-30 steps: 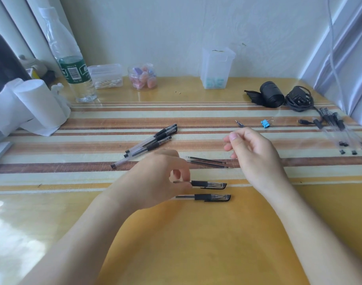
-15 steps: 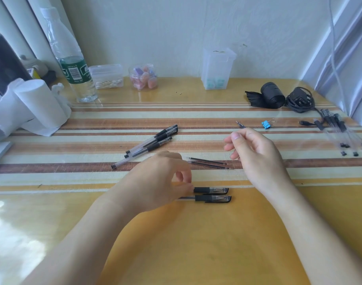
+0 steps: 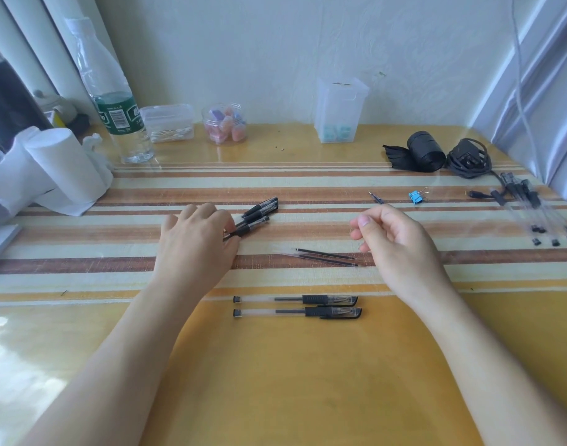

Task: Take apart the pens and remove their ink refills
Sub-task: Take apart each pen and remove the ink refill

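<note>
Several whole black-capped pens (image 3: pixel 259 212) lie in a slanted pile left of centre. My left hand (image 3: pixel 195 243) lies over their left ends, with the lowest pen between thumb and fingertips; the pile still rests on the table. Two thin black ink refills (image 3: pixel 327 256) lie side by side at mid-table. Nearer me, two clear pen bodies with black grips (image 3: pixel 296 305) lie parallel. My right hand (image 3: pixel 401 249) hovers loosely curled just right of the refills, with nothing visible in it.
A small metal pen tip (image 3: pixel 377 197) and a blue binder clip (image 3: pixel 417 197) lie beyond my right hand. Several clear pens (image 3: pixel 539 217), a black roll (image 3: pixel 425 156) and a cable (image 3: pixel 468 159) lie far right. A water bottle (image 3: pixel 114 111), paper rolls (image 3: pixel 63 169) and small containers (image 3: pixel 338 111) stand along the back.
My left hand has let go of a pen body beside the other one near the front, then moved up and left onto the pile of whole pens. My right hand has barely moved.
</note>
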